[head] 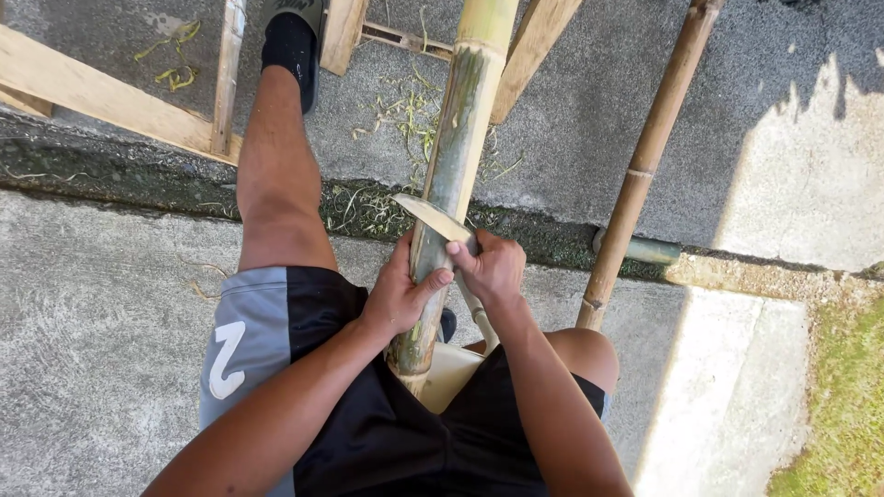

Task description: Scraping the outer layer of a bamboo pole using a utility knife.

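Concrete ground; left hand (398, 296) grips bamboo pole (451, 175), right hand (490, 267) clamps knife (433, 218).

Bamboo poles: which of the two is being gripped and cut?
The thick greenish pole in the middle, held by the left hand while the right hand presses a blade; the thin brown pole lies untouched.

Your left hand (398, 296) and right hand (490, 267) sit on either side of the thick bamboo pole (453, 166) that runs out between your knees, the knife blade (433, 217) lying across it just beyond your fingers; a thinner bamboo pole (645, 156) leans to the right, wooden planks (101, 99) far left
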